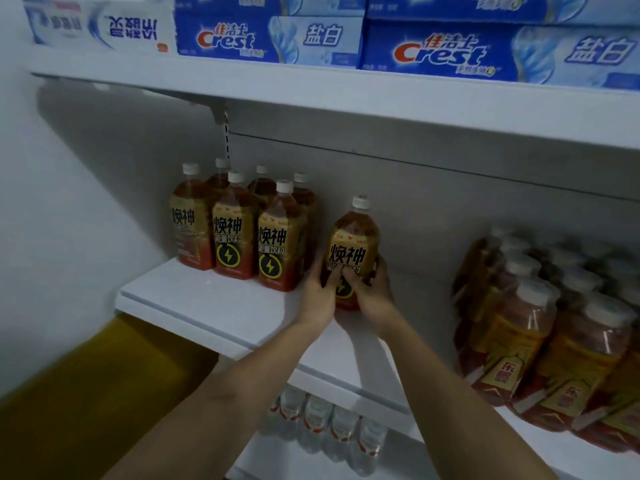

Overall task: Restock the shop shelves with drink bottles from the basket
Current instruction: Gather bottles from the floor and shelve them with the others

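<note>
While both hands grip it, the bottle (pixel 351 244) stands upright on the shelf (pixel 214 306) at centre frame. The left hand (pixel 320 291) and right hand (pixel 369 289) wrap the bottle's lower half from either side, thumbs across the label. A group of six matching bottles (pixel 239 226) stands just to its left. Shrink-wrapped packs (pixel 540 334) sit at right. Toothpaste boxes (pixel 270 36) fill the upper shelf; water bottles (pixel 332 424) stand below.
</note>
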Tool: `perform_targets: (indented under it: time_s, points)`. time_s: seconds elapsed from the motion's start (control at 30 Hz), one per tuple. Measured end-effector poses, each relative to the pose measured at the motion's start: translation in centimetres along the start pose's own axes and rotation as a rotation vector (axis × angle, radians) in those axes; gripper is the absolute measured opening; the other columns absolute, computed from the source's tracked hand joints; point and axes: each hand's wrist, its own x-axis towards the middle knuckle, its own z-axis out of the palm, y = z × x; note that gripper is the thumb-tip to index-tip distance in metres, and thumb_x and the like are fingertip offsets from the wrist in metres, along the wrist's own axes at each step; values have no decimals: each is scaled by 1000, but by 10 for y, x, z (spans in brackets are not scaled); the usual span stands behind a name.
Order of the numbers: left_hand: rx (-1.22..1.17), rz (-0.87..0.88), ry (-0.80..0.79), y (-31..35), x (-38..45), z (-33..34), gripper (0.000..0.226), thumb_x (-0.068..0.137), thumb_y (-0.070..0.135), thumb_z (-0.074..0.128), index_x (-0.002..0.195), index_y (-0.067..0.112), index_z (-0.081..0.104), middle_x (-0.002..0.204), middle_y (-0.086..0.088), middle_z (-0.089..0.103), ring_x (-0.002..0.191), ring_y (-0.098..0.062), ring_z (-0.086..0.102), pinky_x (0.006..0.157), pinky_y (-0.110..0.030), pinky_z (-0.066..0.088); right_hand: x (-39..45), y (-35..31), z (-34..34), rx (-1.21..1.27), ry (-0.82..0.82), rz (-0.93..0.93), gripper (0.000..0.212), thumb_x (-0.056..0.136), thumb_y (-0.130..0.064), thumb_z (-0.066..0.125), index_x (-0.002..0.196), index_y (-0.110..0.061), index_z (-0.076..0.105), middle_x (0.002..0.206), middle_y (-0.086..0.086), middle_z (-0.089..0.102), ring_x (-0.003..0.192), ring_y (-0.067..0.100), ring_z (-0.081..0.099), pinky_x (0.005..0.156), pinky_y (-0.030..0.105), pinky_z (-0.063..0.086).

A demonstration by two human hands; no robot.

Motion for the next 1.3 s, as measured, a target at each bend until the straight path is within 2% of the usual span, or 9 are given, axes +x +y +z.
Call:
perform_targets:
  time_s: [0.1,0.23,0.3,0.43,0.6,0.83,1.0,1.13,1.3]
  points:
    - [69,29,123,-8,15,3,44,102,23,54,145,13,49,139,-4,56,130,-19,51,113,-37,41,20,-1,6,-109,-19,-3,67,91,-26,70,147,-20,34,135,3,57,120,19,56,97,33,48]
    - [187,24,278,-25,37,12,39,98,24,56,133,6,59,126,-15,62,119,-30,59,103,-49,48,40,-3,12,-202,-51,65,60,94,-28,68,140,-11,35,134,7,57,118,20,56,92,29,45]
    - [166,4,304,-22,36,16,36,100,15,53,134,4,56,129,-16,62,121,-32,58,105,-43,47,46,-4,15,-241,-40,127,56,94,-33,66,133,-7,34,132,10,57,117,24,57,87,29,45]
    - [172,66,225,-24,30,20,48,101,6,49,148,6,41,145,-13,51,134,-24,49,106,-23,37,60,-3,23,-285,-27,143,52,95,-32,65,128,-5,36,129,10,57,118,26,57,85,30,44]
    - [380,-35,144,-28,41,20,66,101,9,50,158,8,15,158,-22,21,144,-35,32,119,-35,28,77,3,29,-309,8,131,56,92,-34,69,130,-3,43,128,13,59,115,27,60,85,32,48]
    - [325,-24,228,-30,45,22,59,96,7,57,150,2,34,144,-23,41,134,-35,43,108,-29,34,84,5,34,-376,-21,105,50,96,-33,63,136,-8,46,131,10,61,121,26,58,87,26,41]
    - [348,-27,236,-27,45,22,60,97,10,57,151,1,32,147,-23,39,136,-36,41,107,-30,34,79,7,30,-496,-118,138,42,100,-29,55,136,-12,43,125,-5,57,117,14,54,93,29,42]
    - [340,-36,220,-23,41,19,59,95,6,57,150,2,35,148,-22,41,137,-35,41,110,-29,31,60,12,24,-576,-237,151,41,104,-29,42,143,-18,47,139,2,58,129,21,52,106,31,40]
    - [347,-74,145,-23,35,10,59,86,1,56,144,2,44,143,-24,47,134,-37,44,113,-34,32,18,1,9,-708,-272,127,40,108,-29,31,141,-16,48,144,8,53,127,27,51,97,29,39]
